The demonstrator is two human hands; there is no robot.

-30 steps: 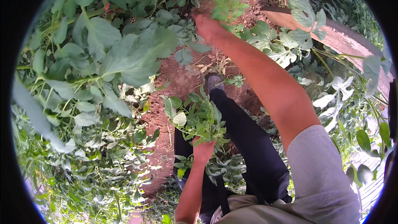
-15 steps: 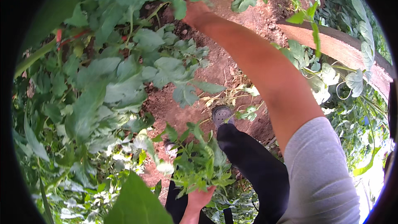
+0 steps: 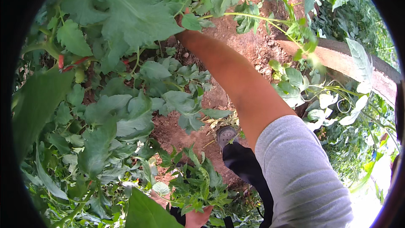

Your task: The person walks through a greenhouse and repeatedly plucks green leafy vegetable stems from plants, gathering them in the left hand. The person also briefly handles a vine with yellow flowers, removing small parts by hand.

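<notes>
At the lower edge, my left hand [image 3: 199,217] is closed around the stems of a bunch of leafy green shoots [image 3: 196,185], which fans out above the fingers. My right arm stretches far up and to the left, under the foliage of a large leafy plant [image 3: 135,21]. Broad leaves cover most of my right hand [image 3: 180,20]; only a bit near the wrist shows, and its fingers are hidden. Whatever it touches cannot be made out.
Reddish-brown soil [image 3: 228,42] runs between the plants. Dense foliage [image 3: 114,114] fills the left side, with a red tie [image 3: 61,62] near a stem. A pale curved ledge [image 3: 337,57] crosses the right, beside vines [image 3: 333,97]. My shoe [image 3: 227,136] stands on the soil.
My right arm has gone further left and deeper under the leaves, so its hand is more hidden. The left hand and its bunch sit lower in view. The view has shifted a little.
</notes>
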